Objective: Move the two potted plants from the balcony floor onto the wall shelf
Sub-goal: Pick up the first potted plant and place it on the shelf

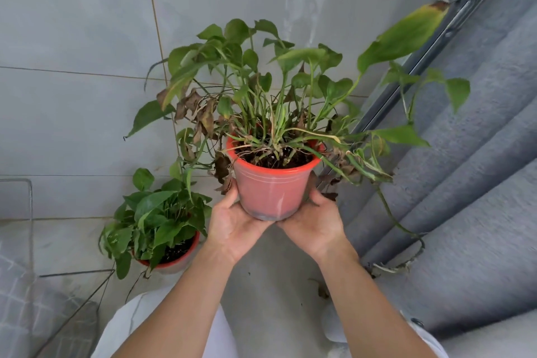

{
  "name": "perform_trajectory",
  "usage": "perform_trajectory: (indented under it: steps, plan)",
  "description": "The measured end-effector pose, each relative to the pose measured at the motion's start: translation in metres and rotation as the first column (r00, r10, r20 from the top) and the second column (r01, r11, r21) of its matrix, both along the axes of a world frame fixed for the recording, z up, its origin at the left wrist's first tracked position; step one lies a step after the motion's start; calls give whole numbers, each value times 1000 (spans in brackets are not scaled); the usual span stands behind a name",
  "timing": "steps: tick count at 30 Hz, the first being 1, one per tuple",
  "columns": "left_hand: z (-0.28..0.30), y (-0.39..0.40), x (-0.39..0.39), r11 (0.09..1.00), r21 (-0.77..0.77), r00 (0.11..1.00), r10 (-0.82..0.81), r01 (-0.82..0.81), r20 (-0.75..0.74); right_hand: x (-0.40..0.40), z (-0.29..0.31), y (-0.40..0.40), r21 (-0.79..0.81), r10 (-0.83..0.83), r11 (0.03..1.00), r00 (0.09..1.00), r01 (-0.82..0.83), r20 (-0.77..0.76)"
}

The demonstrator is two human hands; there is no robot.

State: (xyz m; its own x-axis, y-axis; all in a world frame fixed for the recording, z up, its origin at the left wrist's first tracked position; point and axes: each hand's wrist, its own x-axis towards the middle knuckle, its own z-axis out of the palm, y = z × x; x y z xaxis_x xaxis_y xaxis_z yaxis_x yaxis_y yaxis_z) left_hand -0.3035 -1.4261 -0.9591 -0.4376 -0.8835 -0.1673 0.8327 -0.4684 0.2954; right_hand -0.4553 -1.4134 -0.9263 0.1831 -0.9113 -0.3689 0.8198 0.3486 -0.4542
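Note:
A red plastic pot point(271, 186) with a straggly green plant, some leaves brown and dry, is lifted in front of me at the middle of the view. My left hand point(232, 221) cups its lower left side and my right hand point(315, 219) cups its lower right side, fingers curled round the base. One long vine trails from it down to the right. A second red pot point(177, 261) with denser green leaves stands on the floor at the lower left. The wall shelf is not in view.
A grey tiled wall point(87, 96) rises behind the plants. A grey curtain point(465, 183) and a metal door track point(421, 52) run along the right. A thin wire rack point(29, 212) stands at the left edge. Bits of dry leaf lie on the floor point(276, 285).

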Motion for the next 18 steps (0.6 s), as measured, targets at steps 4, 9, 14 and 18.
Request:
perform_trajectory:
  steps: [4,9,14,18]
  plan:
    - [2,-1,-5,1000,-16,999,11,-10,30,1,3,-3,32,15,999,997,-12,-76]
    - [7,-6,-12,999,-49,999,18,-15,47,-10,10,-7,-9,40,999,999,-41,-32]
    - [23,-12,-22,998,-62,997,20,-16,75,-24,23,-13,-16,53,998,998,-53,-25]
    - [66,-20,-28,998,-67,997,12,-7,75,-31,63,-21,-23,55,998,998,-55,-38]
